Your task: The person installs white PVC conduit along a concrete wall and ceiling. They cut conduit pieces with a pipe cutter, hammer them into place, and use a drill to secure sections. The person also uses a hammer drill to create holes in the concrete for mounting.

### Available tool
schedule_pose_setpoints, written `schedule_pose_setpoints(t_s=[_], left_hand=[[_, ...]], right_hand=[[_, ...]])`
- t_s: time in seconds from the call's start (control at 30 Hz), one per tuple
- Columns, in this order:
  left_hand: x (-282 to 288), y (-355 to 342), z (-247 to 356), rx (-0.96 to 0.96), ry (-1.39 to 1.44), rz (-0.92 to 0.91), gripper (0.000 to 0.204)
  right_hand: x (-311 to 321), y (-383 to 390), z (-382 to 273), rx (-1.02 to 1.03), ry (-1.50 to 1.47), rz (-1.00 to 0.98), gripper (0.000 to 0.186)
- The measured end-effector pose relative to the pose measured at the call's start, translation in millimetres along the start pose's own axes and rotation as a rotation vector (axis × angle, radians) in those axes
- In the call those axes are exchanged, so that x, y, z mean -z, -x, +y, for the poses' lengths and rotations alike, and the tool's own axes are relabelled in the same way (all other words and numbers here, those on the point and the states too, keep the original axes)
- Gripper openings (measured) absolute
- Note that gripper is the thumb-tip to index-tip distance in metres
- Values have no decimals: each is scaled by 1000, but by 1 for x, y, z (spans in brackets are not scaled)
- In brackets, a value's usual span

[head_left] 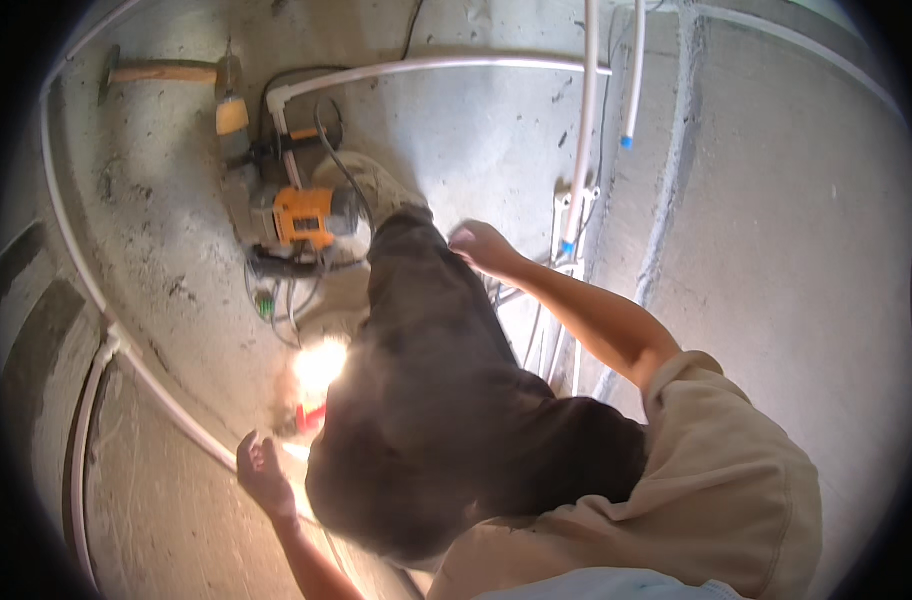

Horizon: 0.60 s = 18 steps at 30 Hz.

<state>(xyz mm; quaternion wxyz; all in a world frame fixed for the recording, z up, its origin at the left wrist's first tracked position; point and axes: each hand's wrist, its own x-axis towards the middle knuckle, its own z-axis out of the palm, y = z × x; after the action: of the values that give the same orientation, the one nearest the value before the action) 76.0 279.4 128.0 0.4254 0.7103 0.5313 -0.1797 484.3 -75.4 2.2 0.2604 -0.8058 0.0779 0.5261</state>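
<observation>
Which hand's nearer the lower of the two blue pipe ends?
Right. The right hand is left of the lower blue pipe end, beside the dark trouser leg; the left hand is farther off, toward the picture's lower left.

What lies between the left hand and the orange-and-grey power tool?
In the head view, going from the left hand up toward the power tool: a small red object, a bright glare, then loose cables.

Power tool [304, 217] on floor [191, 335] — hammer [166, 72] beyond, left
</observation>
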Motion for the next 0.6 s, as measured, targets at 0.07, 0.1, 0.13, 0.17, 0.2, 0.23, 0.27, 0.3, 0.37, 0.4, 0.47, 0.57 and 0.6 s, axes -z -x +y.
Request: schedule_pose_setpoints(t_s=[0.07,0.1,0.13,0.17,0.2,0.23,0.27,0.3,0.37,0.4,0.47,0.57,0.6], left_hand=[[0,35,13,51,50,-54,33],[0,52,19,81,77,-82,34],[1,68,26,85,92,-115,34],[1,83,32,78,129,-147,34],[-1,101,36,111,136,-171,34],[-1,117,40,106,196,-174,35],[-4,130,41,153,235,-192,34],[-6,146,41,239,264,-197,33],[-16,180,37,289,255,-133,33],[-22,202,34,361,341,-124,33],[-45,249,34,445,293,-32,28],[-95,325,54,672,644,94,23],[-113,350,65,721,617,86,19]], right_hand=[[28,77,34,-104,176,-80,22],[41,114,48,-212,246,-137,21],[50,154,63,-241,197,-125,21],[61,189,76,-304,147,-100,21],[71,220,88,-310,188,-111,21],[81,244,98,-377,199,-137,21],[91,259,108,-363,276,-190,22],[100,269,116,-387,304,-252,22],[118,271,131,-395,326,-268,23],[129,267,136,-299,319,-266,24],[148,248,141,-263,313,-251,24],[182,219,131,-290,86,-195,25],[192,215,122,-279,78,-167,26]])
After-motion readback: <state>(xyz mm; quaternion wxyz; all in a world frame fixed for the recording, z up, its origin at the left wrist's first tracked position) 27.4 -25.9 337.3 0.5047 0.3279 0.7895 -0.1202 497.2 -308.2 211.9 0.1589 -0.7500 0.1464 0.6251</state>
